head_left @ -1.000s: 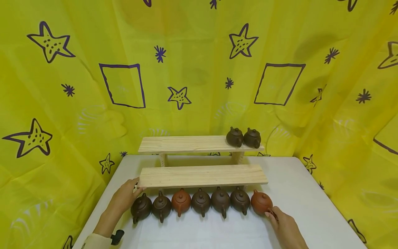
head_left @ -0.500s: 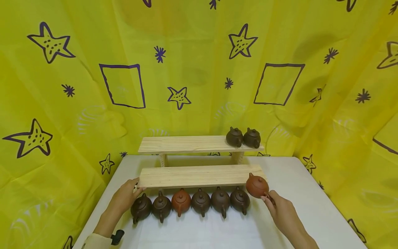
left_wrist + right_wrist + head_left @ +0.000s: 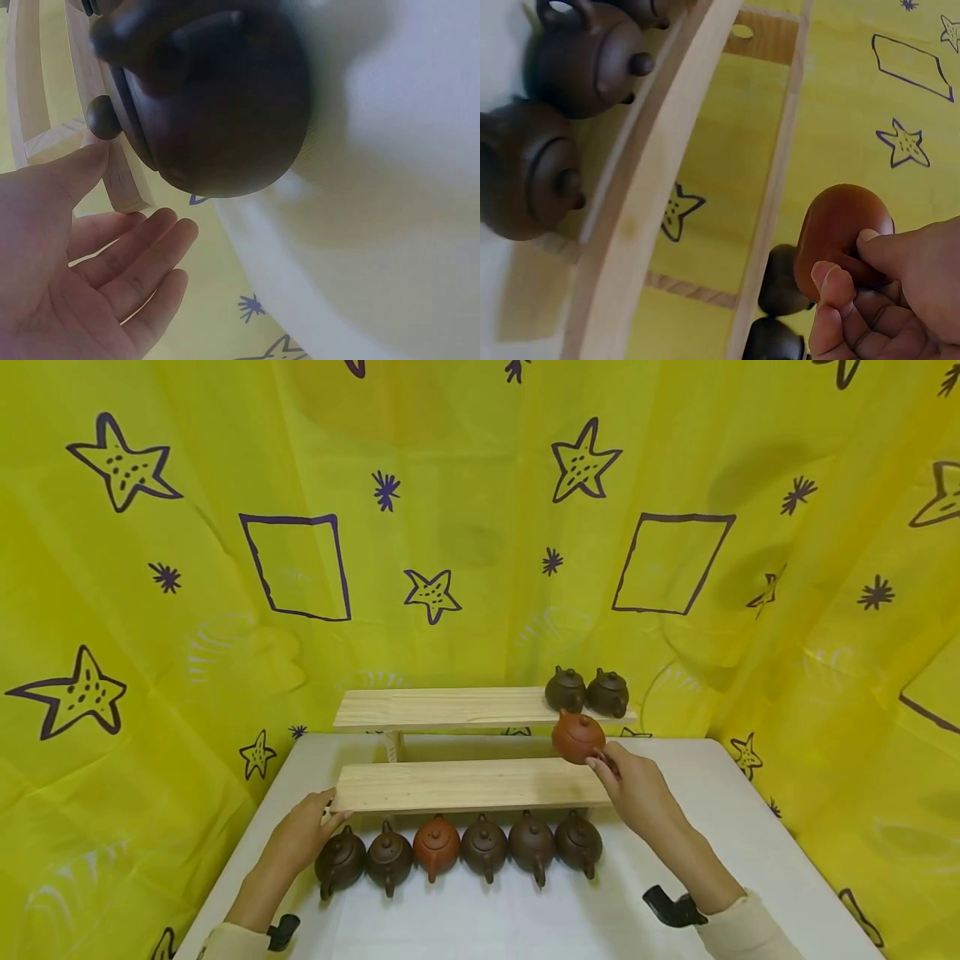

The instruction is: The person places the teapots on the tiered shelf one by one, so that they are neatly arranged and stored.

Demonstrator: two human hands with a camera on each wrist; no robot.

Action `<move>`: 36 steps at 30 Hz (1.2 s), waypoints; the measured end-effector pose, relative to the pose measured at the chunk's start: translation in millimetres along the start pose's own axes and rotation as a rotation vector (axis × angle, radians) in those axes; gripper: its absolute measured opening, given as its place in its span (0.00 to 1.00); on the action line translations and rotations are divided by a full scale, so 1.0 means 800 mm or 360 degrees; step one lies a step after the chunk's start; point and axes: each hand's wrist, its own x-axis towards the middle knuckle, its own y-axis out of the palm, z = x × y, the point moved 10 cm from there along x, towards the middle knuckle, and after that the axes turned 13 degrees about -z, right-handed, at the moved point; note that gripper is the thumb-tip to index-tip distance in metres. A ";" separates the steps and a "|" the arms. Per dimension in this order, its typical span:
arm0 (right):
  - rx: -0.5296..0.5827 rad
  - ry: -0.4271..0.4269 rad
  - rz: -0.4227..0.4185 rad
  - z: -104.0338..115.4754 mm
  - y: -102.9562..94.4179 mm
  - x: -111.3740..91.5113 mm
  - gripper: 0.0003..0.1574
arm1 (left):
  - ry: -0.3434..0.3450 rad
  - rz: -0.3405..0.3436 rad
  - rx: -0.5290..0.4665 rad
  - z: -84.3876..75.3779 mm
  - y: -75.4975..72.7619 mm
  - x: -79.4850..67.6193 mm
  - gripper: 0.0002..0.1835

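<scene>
My right hand (image 3: 633,785) pinches the handle of a reddish-brown clay teapot (image 3: 577,737), held in the air over the right part of the two-tier wooden shelf (image 3: 465,785). In the right wrist view the teapot (image 3: 844,232) overlaps two dark teapots (image 3: 780,285) on the upper tier. My left hand (image 3: 300,831) holds the left end of the lower board, thumb on its front edge and fingers at its end. Close by that hand, a dark teapot (image 3: 225,105) fills much of the left wrist view.
In front of the lower board, several teapots stand in a row on the white table (image 3: 750,827), all dark brown but one reddish teapot (image 3: 437,846). A yellow patterned curtain (image 3: 465,527) surrounds the table at the back and sides.
My right hand has lifted the reddish teapot from the right end of the front row and carried it up and leftward, over the shelf. The left hand stays in place.
</scene>
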 end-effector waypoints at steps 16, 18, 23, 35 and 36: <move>0.0066 0.0006 0.0103 0.029 0.075 0.069 0.14 | 0.0010 -0.0025 0.0005 -0.002 -0.003 -0.001 0.31; 0.0068 0.0024 0.0115 0.029 0.083 0.073 0.15 | 0.0009 -0.0025 0.0011 -0.001 -0.002 -0.001 0.31; 0.0047 0.0043 0.0113 0.032 0.098 0.083 0.16 | 0.0005 -0.0028 0.0007 0.001 -0.001 -0.001 0.31; -0.0038 0.0156 0.0136 0.025 0.122 0.105 0.18 | -0.0010 -0.0043 -0.0009 0.003 -0.001 0.000 0.30; -0.0045 0.0171 0.0136 0.024 0.123 0.106 0.18 | -0.0012 -0.0041 -0.0008 0.003 -0.001 0.000 0.30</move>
